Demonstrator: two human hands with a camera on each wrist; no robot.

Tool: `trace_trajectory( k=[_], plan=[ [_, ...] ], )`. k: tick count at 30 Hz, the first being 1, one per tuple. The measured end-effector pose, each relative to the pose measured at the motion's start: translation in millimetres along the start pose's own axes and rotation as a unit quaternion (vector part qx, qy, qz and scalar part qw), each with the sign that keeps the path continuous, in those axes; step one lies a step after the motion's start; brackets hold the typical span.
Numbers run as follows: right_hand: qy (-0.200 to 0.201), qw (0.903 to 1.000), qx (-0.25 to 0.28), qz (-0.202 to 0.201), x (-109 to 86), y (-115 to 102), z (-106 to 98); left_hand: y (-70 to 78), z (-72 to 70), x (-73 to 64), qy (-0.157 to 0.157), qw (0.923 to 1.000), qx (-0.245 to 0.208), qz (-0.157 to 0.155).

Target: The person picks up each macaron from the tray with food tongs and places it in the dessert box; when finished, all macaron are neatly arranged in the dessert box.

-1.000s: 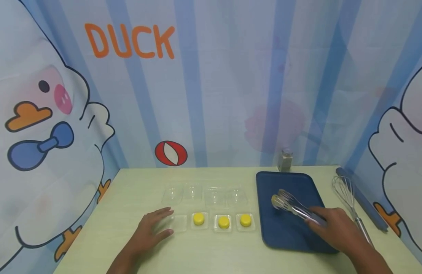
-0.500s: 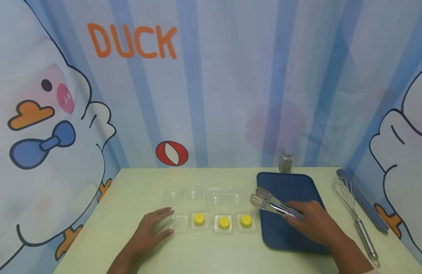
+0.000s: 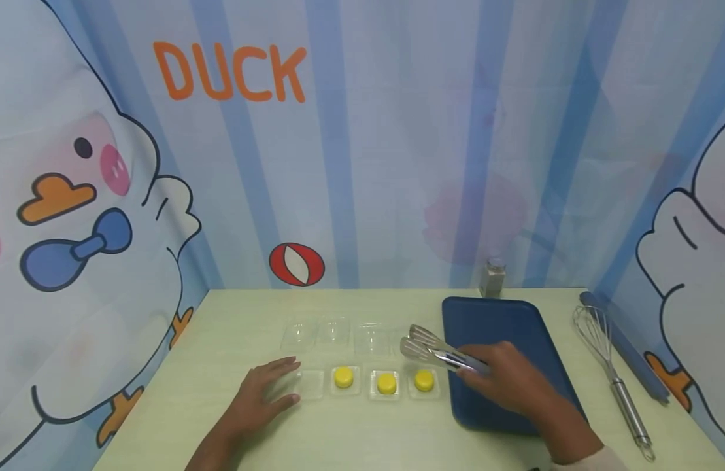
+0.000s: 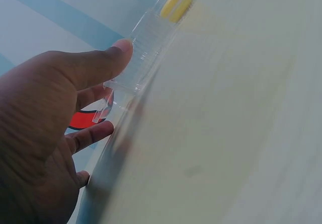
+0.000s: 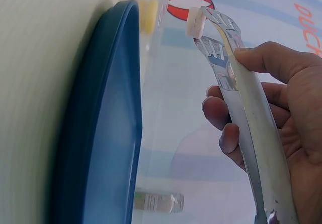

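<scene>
My right hand (image 3: 506,379) grips metal tongs (image 3: 447,358), held over the left edge of the blue tray (image 3: 550,405). In the right wrist view, a pale round piece (image 5: 195,22) sits between the tong tips; the head view does not show it clearly. Fingers spread and relaxed, my left hand (image 3: 259,399) lies beside a clear plastic box (image 3: 311,384) at the row's left end, its thumb (image 4: 121,50) at the box's edge. Three yellow macarons (image 3: 343,377) sit singly in the clear compartments to the right. Clear lids (image 3: 333,331) stand raised behind them.
A whisk (image 3: 612,373) and a dark blue rod (image 3: 627,347) lie right of the tray. Behind the tray stands a small glass jar (image 3: 492,280). A printed duck curtain (image 3: 391,163) closes off the table's back and sides.
My right hand has carried the tongs leftward from over the tray's middle, so their tips now hang behind the rightmost macarons near the lids. My left hand has stayed in place.
</scene>
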State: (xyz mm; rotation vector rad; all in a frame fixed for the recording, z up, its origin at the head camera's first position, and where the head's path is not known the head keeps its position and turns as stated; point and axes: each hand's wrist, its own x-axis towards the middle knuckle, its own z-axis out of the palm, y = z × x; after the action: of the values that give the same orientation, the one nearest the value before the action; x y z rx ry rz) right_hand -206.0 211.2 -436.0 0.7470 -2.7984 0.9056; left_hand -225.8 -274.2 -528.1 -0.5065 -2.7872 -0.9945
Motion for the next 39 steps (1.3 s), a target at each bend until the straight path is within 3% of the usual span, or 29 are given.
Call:
trace_trajectory(
  k=[7, 21, 30, 39],
  plan=[
    [0.005, 0.9996, 0.008, -0.028, 13.5, -12, 11, 1.4, -0.4, 0.0, 0.001, 1.0, 0.006, 0.005],
    [-0.022, 0.9962, 0.008, -0.084, 42.4, -41, 45, 1.1, 0.2, 0.9, -0.011, 0.9997, -0.005, -0.022],
    [-0.048, 0.995, 0.029, -0.083, 62.3, -65, 63, 1.9, -1.1, 0.5, -0.003, 1.0, -0.002, -0.009],
    [-0.046, 0.9933, 0.022, -0.103, 78.8, -83, 84, 5.0, -1.3, -1.2, 0.003, 1.0, -0.002, 0.001]
  ],
)
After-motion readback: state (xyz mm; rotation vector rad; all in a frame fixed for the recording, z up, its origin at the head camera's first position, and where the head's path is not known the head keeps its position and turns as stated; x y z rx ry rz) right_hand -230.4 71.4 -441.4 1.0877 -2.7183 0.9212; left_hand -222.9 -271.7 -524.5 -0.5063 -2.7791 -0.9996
